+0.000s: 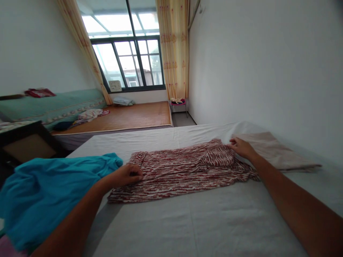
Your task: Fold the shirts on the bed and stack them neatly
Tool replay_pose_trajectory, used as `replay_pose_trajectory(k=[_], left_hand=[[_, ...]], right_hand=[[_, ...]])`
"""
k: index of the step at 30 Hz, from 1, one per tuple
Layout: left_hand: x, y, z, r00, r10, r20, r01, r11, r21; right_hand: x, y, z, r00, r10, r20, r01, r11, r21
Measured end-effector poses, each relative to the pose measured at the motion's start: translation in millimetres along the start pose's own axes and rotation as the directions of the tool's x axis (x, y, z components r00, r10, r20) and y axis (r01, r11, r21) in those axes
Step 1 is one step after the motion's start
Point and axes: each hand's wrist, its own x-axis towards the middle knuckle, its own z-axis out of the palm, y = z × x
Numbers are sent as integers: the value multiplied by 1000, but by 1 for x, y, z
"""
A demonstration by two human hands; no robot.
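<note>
White-sheeted flat surface (171,225) in a pale-walled, daylit room. Left hand (128,175): fingers curled nearly closed, resting on the left part of a red-and-white wavy-striped fabric garment (171,166); pinch of cloth or mere contact, impossible to tell. Right hand (242,147): thumb and fingertips drawn close together at the garment's upper right edge; hold on it likewise uncertain. Garment position: lengthwise between both hands, mid-surface, mostly flat, with a bunched fold towards the right end. Step in hand, by judgement: straightening of the layers. Next move, by judgement: matched control of both ends, plus smoothing of the bunched part. Around left forearm: crumpled turquoise-blue soft cloth (50,185). Beyond right hand: flat-lying beige fabric piece (273,150). Farther back: low bed with brown mat (139,114), dark-framed glass window (135,39), yellow patterned curtain (174,50).
</note>
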Motion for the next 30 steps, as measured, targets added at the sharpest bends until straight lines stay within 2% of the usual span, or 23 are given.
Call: replay_pose_trajectory(k=[1, 2, 3, 4, 5, 6, 7, 8, 11, 13, 16, 17, 18, 19, 20, 22, 23, 25, 27, 30], left_hand=[[-1, 0, 0, 1000, -10, 3, 10, 1000, 0], [-1, 0, 0, 1000, -18, 4, 18, 1000, 1], [-2, -1, 1, 1000, -21, 3, 21, 1000, 5], [-3, -2, 0, 1000, -19, 1, 19, 1000, 13], [-4, -3, 0, 1000, -14, -1, 14, 1000, 24], [-5, -4, -1, 1000, -7, -2, 7, 999, 40], [-7, -5, -1, 1000, 0, -3, 0, 998, 56], [-9, -7, -2, 1000, 5, -9, -4, 997, 71], [-15, -9, -6, 999, -8, -52, 13, 996, 93], [-20, -9, -8, 997, -47, -63, 50, 997, 51], [-26, -10, -12, 994, -107, 23, 109, 988, -108], [-25, -12, -13, 992, -125, 13, 126, 980, -155], [-24, -15, -15, 988, -150, -44, 139, 973, -183], [-20, -20, -16, 971, -185, -149, 156, 970, -187], [-15, -25, -18, 932, -228, -282, 187, 968, -164], [0, -37, -20, 815, -291, -501, 288, 954, -86], [9, -44, -21, 777, -310, -548, 341, 939, -48], [27, -54, -21, 761, -340, -552, 411, 912, 6], [41, -62, -19, 782, -358, -511, 434, 900, 33], [49, -68, -17, 787, -383, -483, 473, 878, 74]], right_hand=[[-3, -8, -5, 997, -67, 35, 68, 998, -9], [-8, -19, -10, 981, -149, 123, 148, 989, 19], [-13, -32, -14, 939, -238, 249, 225, 971, 78], [-19, -45, -16, 855, -324, 405, 279, 945, 168], [-25, -58, -16, 747, -392, 536, 306, 920, 247], [-31, -68, -14, 660, -437, 611, 322, 899, 296], [-36, -76, -10, 608, -462, 646, 339, 887, 315], [-41, -82, -4, 602, -471, 644, 362, 881, 306], [-45, -85, 15, 685, -494, 536, 422, 868, 261], [-42, -82, 19, 706, -511, 491, 426, 859, 282], [-35, -78, 7, 665, -528, 528, 377, 848, 373], [-33, -77, 1, 641, -528, 557, 354, 848, 395], [-32, -76, -3, 632, -517, 577, 333, 854, 400], [-31, -75, -5, 648, -496, 578, 320, 866, 384], [-30, -74, -4, 687, -469, 555, 317, 881, 352], [-30, -73, 6, 769, -440, 464, 340, 896, 286], [-31, -73, 13, 782, -451, 429, 368, 891, 267], [-32, -72, 29, 756, -506, 415, 436, 862, 258], [-33, -69, 41, 732, -538, 418, 471, 843, 260], [-34, -64, 47, 750, -543, 377, 480, 840, 254]])
